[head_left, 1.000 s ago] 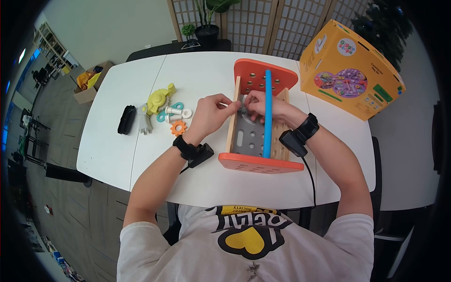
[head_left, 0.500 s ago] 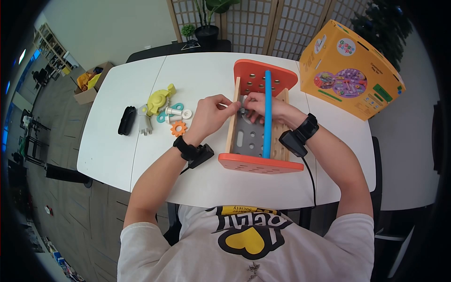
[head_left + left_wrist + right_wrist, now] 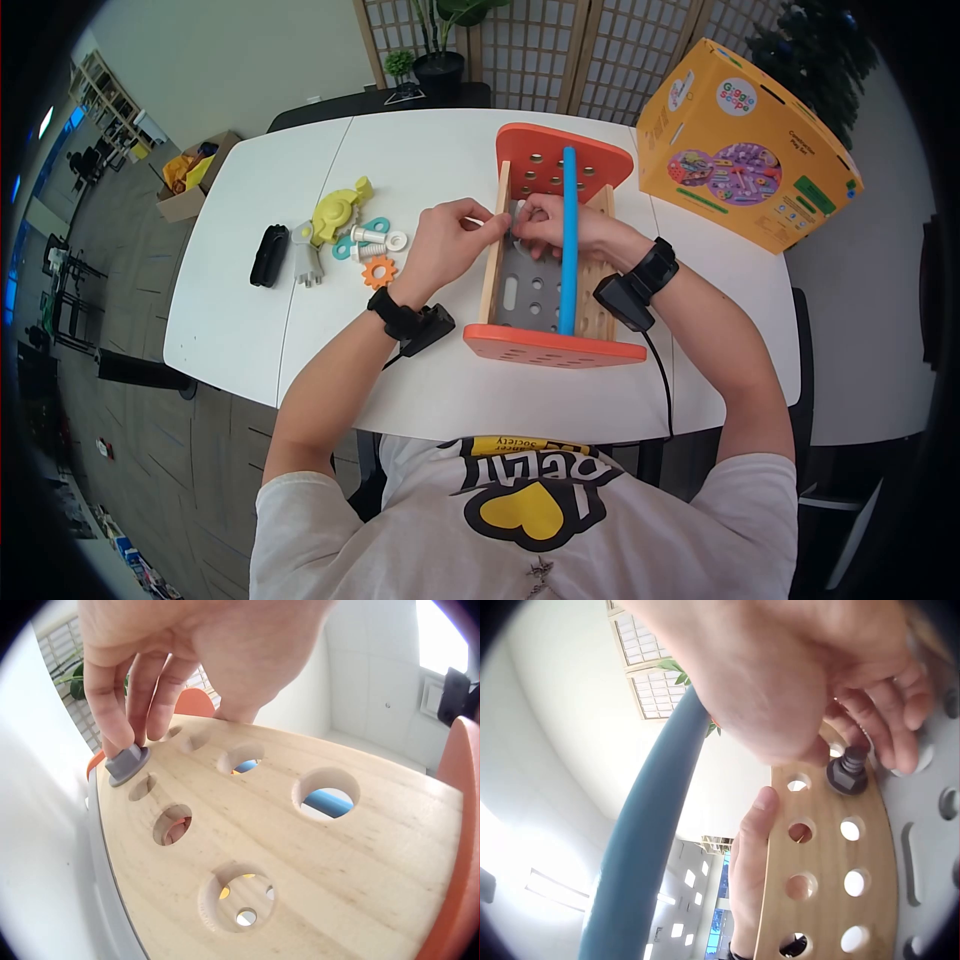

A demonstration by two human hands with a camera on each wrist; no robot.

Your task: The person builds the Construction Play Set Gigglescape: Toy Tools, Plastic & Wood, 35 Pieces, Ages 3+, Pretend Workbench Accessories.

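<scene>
A wooden toy workbench with a pale side panel (image 3: pixel 375 840), red-orange end boards (image 3: pixel 555 347) and a blue bar (image 3: pixel 568 260) lies on the table. My left hand (image 3: pixel 445 243) reaches over the panel's outer face, its fingertips holding a grey bolt head (image 3: pixel 129 763) in a hole there; its thumb (image 3: pixel 761 814) lies over the panel's edge. Inside, beneath the blue bar, my right hand (image 3: pixel 560 222) has curled fingers and thumb around the bolt's threaded end, at a dark grey nut (image 3: pixel 847 778) against the panel. In the head view my fingers hide the nut.
Left on the table are a yellow-green toy piece (image 3: pixel 338 212), white bolts (image 3: pixel 368 253), an orange gear (image 3: pixel 379 272), a pale grey piece (image 3: pixel 307 258) and a black case (image 3: pixel 270 256). A big yellow box (image 3: pixel 745 150) stands back right. A cable (image 3: pixel 662 385) trails from the right wrist camera.
My right fingers have curled in around the bolt's end, covering the nut that showed half a second ago. The left hand and the workbench have stayed in place.
</scene>
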